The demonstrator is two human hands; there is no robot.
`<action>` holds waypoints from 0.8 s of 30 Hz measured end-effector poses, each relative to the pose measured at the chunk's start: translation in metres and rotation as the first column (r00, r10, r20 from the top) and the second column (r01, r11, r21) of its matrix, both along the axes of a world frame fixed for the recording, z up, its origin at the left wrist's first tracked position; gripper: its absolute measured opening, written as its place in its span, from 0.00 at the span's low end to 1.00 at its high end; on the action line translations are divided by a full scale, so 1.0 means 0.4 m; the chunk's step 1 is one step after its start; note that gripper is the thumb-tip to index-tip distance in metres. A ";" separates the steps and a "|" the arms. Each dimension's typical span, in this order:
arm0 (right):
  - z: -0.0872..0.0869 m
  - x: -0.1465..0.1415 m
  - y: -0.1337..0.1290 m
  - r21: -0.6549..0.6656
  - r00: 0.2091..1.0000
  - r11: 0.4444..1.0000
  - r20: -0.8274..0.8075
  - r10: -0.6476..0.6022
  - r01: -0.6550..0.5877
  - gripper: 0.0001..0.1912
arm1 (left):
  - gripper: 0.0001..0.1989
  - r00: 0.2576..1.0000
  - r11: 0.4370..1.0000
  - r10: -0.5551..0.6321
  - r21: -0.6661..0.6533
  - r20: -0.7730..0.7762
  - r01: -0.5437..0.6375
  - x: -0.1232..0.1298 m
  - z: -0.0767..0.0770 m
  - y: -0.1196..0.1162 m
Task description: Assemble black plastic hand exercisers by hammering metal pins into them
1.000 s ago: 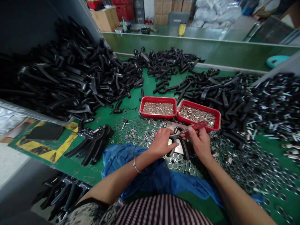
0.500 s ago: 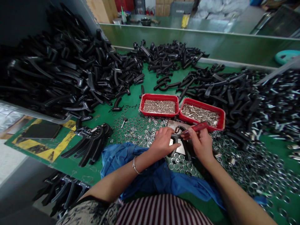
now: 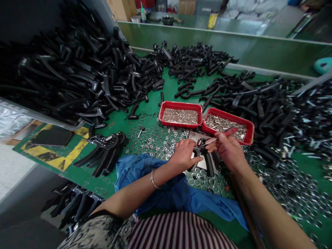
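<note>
Left hand (image 3: 184,155): curled, gripping a black plastic clamp handle (image 3: 209,164) lying on a steel plate (image 3: 197,136). Right hand (image 3: 228,150): pinching a red-handled tool (image 3: 229,130), its thin tip at the clamp handle. Green mat (image 3: 166,86): handwritten marks (image 3: 141,115), illegible, beside a red tray (image 3: 180,103).

The left hand (image 3: 183,155) grips a black plastic handle (image 3: 209,165) under its fingers. The right hand (image 3: 228,150) pinches a red-handled screwdriver (image 3: 230,131), with red trays (image 3: 180,103) just beyond the fingertips.
</note>
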State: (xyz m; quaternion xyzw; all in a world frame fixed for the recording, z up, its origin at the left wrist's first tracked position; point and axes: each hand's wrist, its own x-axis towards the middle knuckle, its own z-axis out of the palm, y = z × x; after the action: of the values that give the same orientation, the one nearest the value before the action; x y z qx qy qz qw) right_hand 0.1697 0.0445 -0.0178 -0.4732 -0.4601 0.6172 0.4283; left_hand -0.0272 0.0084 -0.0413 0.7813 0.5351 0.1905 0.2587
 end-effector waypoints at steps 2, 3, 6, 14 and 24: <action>0.001 0.035 -0.020 0.023 0.998 0.999 0.057 -0.031 0.030 0.19 | 0.26 1.000 1.000 0.002 0.008 0.003 -0.002 0.001 -0.005 -0.004; 0.004 0.061 -0.031 0.042 0.992 0.998 0.112 -0.056 0.052 0.19 | 0.27 1.000 1.000 -0.001 0.014 0.002 0.001 0.002 -0.006 -0.008; 0.016 0.173 -0.062 0.086 0.896 0.991 0.425 -0.131 0.104 0.20 | 0.31 1.000 0.999 -0.022 0.030 -0.016 0.023 -0.001 0.009 -0.014; 0.058 0.368 -0.092 0.154 0.061 0.976 0.987 -0.146 -0.153 0.23 | 0.15 0.911 0.973 0.179 0.207 -0.371 -0.107 -0.115 0.128 0.232; 0.100 -0.084 0.199 0.335 0.217 0.580 0.940 -0.264 -0.743 0.13 | 0.10 0.813 0.976 0.209 0.168 -0.543 -0.139 -0.136 0.127 0.339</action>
State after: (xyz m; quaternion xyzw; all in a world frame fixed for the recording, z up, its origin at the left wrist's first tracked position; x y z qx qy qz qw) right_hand 0.1360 0.1242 0.0220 -0.4163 -0.9045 0.0068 0.0928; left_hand -0.0817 0.1439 0.0093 0.7646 0.6439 0.0094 0.0252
